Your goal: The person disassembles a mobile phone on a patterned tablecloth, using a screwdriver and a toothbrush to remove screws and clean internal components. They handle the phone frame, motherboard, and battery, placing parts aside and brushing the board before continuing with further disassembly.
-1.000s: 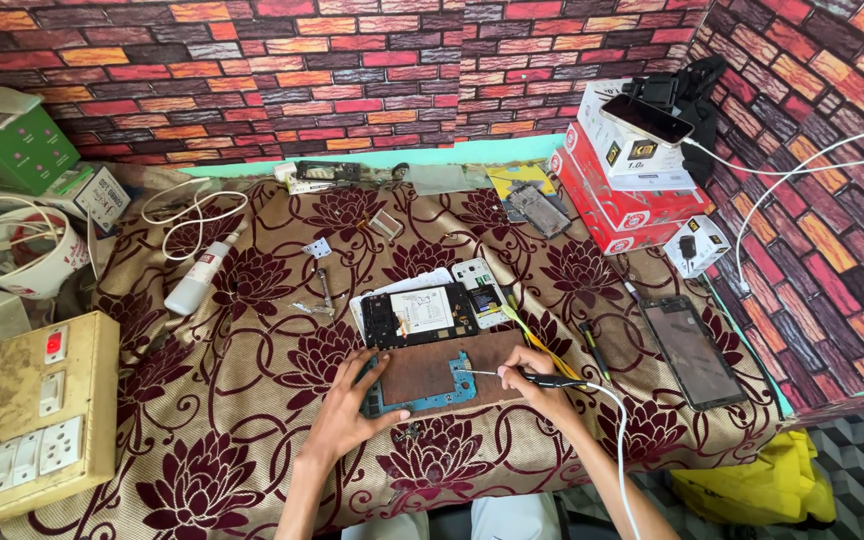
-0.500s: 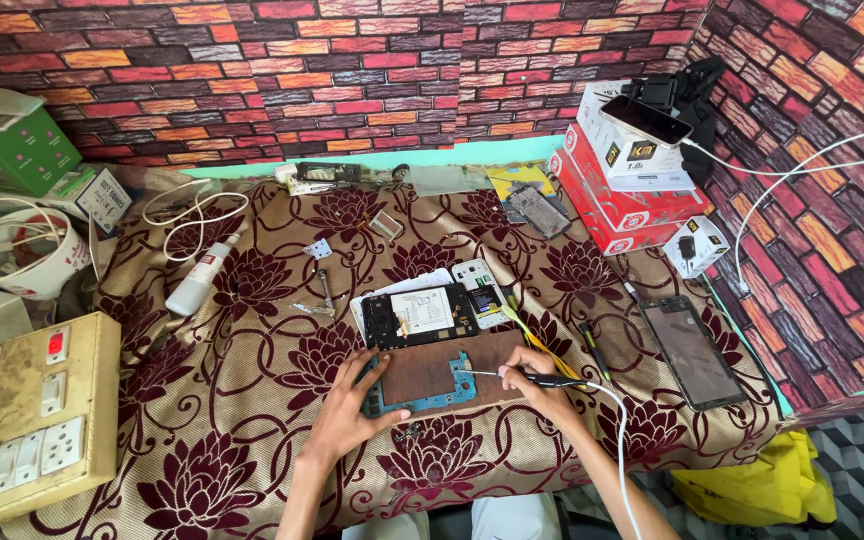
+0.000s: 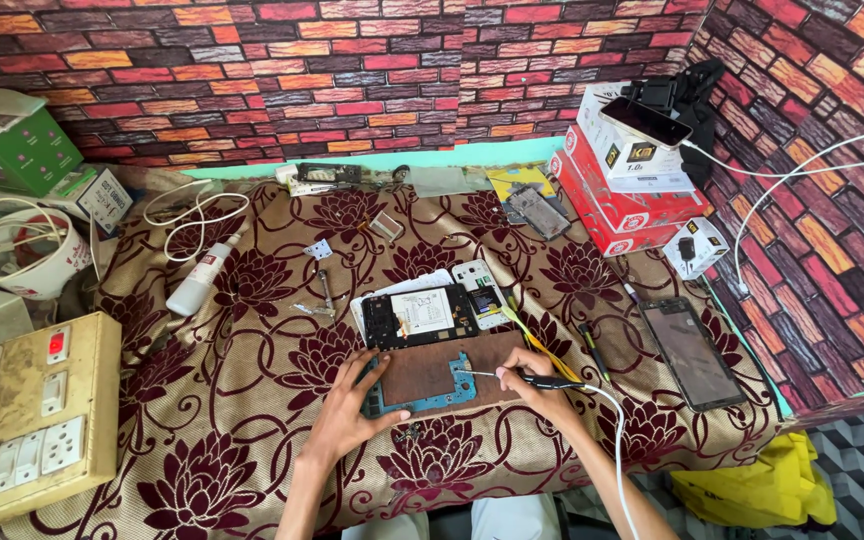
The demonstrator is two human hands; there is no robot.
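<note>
The right hand [image 3: 530, 378] pinches a thin black iron [image 3: 527, 379], its fine tip laid leftward onto the blue board [image 3: 422, 402]; a white cord [image 3: 620, 450] trails from the tool back past the wrist. The left hand [image 3: 352, 415] lies spread on the cloth [image 3: 252, 400], fingertips pressing the board's left end to steady it.

Against the two earlier views almost nothing has shifted: both hands, the tool and the board sit where they were, so the work reads as one slow, held contact at a single spot, not a move between places.

The board lies at the near middle of the table, partly under a brown pad [image 3: 447, 368]; only its blue lower edge and left end show, with cut-outs along it. Whether the tip actually touches metal there is too small to tell.

Just beyond the pad lies an opened phone [image 3: 420, 316] showing its white inner label, with a small white part just to its right. Further right a dark screen [image 3: 692, 352] lies flat, well apart. Red boxes [image 3: 617, 200] stand at the far right, a white bottle [image 3: 197, 285] at the left, and a switch panel [image 3: 22, 420] at the near left edge.
</note>
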